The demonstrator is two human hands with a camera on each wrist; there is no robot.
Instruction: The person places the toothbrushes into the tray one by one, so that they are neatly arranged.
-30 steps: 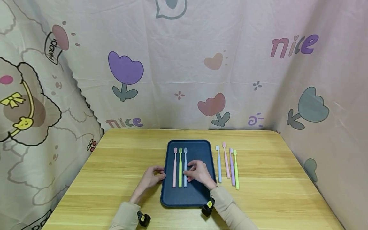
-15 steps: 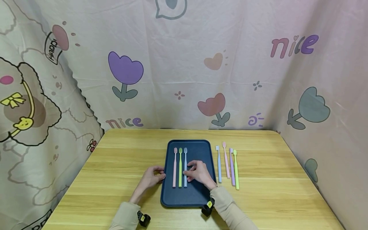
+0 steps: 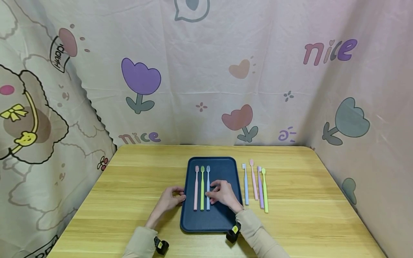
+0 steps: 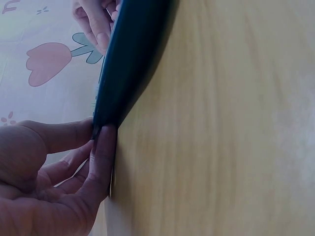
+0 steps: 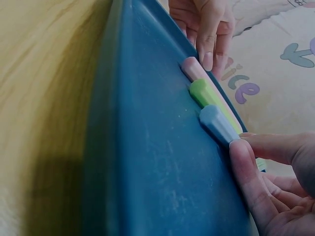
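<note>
A dark blue tray (image 3: 206,223) lies on the wooden table, with three toothbrushes side by side on its left half. From the left they are a pink toothbrush (image 3: 196,188), a green toothbrush (image 3: 202,188) and a blue toothbrush (image 3: 208,179), heads toward the back. My right hand (image 3: 224,194) pinches the blue toothbrush's handle between thumb and finger, as the right wrist view shows at its handle (image 5: 219,123). At the tray's left rim, my left hand (image 3: 170,199) grips the edge; the left wrist view has the thumb and fingers (image 4: 101,157) on either side of it.
Right of the tray, on the table (image 3: 138,172), lie a second blue toothbrush (image 3: 246,186), a second pink toothbrush (image 3: 254,181), a purple toothbrush (image 3: 260,188) and a second green toothbrush (image 3: 265,191). A printed curtain (image 3: 193,71) hangs behind the table.
</note>
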